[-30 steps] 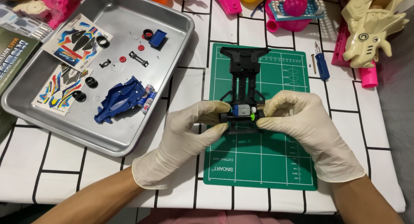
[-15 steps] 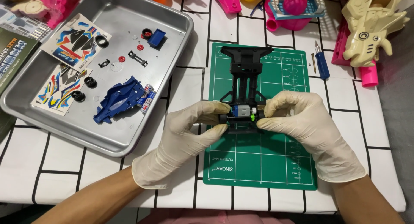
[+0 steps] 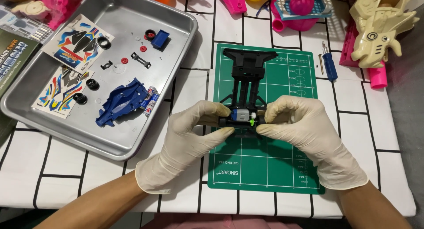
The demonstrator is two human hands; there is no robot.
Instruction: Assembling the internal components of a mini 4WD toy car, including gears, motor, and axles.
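The metal tray (image 3: 39, 112) with the blue car shell (image 3: 121, 103) sits at ten o'clock. On the green mat (image 3: 269, 167), the left hand (image 3: 187, 143) and right hand (image 3: 304, 136) pinch the black car frame (image 3: 247, 83) from both sides — hold it flat, press softly near the little motor (image 3: 240, 116).

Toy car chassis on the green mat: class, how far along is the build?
Done: a silver motor with a green gear sits in the black chassis. In hand: the left hand and right hand pinch the chassis's near end. Left: the blue body shell, black tyres, red hubs and sticker sheets lie loose in the metal tray.
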